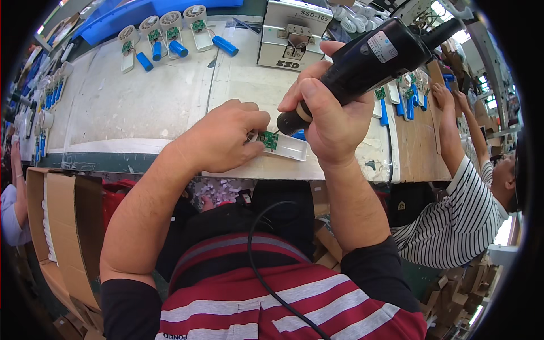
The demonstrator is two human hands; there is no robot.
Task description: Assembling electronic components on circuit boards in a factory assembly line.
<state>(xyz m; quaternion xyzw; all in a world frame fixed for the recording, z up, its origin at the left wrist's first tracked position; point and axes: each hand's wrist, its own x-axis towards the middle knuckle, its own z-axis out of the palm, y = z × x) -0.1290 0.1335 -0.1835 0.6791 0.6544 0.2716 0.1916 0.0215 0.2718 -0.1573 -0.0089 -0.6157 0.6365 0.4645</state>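
At nine o'clock, a co-worker's hand is seen at the rim of the view, its state too small to tell. Close to ten, more blue cylinders are set out in a cluster. Between eight and nine, a cardboard box is stood beside the bench. Between ten and eleven, four white casings with round heads are lined up on the scuffed workbench, each paired with a green board and a blue cylinder. Near the centre, toward ten, the left end of a white elongated housing is pinched by the curled fingers of the left hand; in it, a green circuit board is seated. At twelve, a silver metal device is placed at the back. Between one and two, a black power screwdriver is gripped in the closed right hand, its nose aimed down at the board; whether contact is made cannot be told. Toward two, further blue cylinders are ranged, and beyond them a piece of cardboard is touched by a striped-shirted co-worker.
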